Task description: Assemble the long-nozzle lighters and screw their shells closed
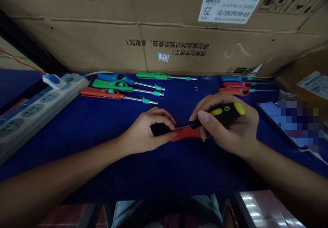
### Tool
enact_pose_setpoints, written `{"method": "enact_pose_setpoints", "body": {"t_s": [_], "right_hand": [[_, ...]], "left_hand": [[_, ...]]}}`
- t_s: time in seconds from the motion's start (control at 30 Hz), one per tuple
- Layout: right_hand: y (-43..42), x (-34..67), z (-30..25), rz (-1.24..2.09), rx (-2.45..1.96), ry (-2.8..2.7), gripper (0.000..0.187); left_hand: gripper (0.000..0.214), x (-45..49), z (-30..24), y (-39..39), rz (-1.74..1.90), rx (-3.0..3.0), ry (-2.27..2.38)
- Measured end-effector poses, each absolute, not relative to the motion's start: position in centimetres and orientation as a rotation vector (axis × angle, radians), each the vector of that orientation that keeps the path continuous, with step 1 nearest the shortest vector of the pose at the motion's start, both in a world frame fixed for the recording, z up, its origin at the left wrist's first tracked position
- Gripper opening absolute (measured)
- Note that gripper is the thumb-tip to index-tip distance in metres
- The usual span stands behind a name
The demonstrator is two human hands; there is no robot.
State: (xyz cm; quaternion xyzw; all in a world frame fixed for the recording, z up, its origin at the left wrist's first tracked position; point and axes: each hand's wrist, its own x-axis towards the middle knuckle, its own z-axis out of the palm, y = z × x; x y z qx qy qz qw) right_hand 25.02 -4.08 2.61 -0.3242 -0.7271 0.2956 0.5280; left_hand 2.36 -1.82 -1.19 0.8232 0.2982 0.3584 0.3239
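Between my hands lies a red lighter handle (188, 134) on the blue table surface, partly covered by my right fingers. My left hand (151, 129) pinches its left end between thumb and fingertips. In my right hand (230, 129) is a black and yellow screwdriver (225, 113), held tilted, its metal tip pointing down-left onto the red handle near my left fingertips. Whether the tip sits in a screw is too small to tell. Behind my left hand lie long-nosed lighters: an orange-red one (102, 92), a green one (112, 84) and a blue one (116, 77).
Another green lighter (153, 75) lies at the back, before a large cardboard box (102, 40). Blue and red lighters (234, 84) lie at the back right. A phone (279, 122) rests on the right. A power strip (33, 110) with a plug runs along the left.
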Motion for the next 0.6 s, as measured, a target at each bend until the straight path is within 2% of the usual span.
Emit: {"method": "enact_pose_setpoints", "body": {"t_s": [0.27, 0.6], "right_hand": [[-4.47, 24.9, 3.07, 0.615, -0.791, -1.641, 0.01], [-4.54, 24.94, 3.24, 0.625, -0.871, -1.668, 0.017]], "left_hand": [[0.002, 2.39, -1.52, -1.67, 0.906, 2.148, 0.781], [0.007, 2.26, -1.23, -1.64, 0.891, 2.181, 0.741]]}}
